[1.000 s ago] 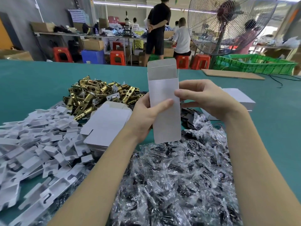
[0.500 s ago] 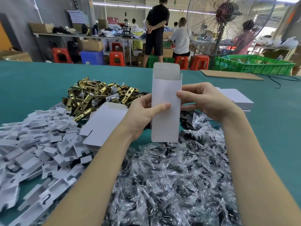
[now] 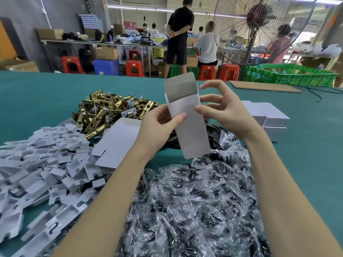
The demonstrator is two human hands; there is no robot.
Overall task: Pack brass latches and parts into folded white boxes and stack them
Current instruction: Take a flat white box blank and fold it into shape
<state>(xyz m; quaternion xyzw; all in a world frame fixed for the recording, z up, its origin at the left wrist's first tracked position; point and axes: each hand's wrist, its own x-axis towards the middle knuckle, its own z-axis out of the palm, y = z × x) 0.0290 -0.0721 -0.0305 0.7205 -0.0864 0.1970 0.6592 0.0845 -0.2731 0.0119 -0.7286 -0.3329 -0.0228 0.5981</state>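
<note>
Left hand (image 3: 157, 125) gripping white box (image 3: 187, 117), thumb across its front. Right hand (image 3: 220, 110) pinching box's right edge, upper fingers spread. Brass latches (image 3: 107, 110) left of left hand.

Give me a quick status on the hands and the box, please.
Left hand grips white box; right hand pinches its edge. Top flap open, box empty. Nothing in the way.

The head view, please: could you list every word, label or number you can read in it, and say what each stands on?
None can be read.
The white box in both hands: blank.
The stacked white boxes: blank.
The pink carton on the far bench: print too blurred.
The yellow item under that bench: marks too small.
</note>
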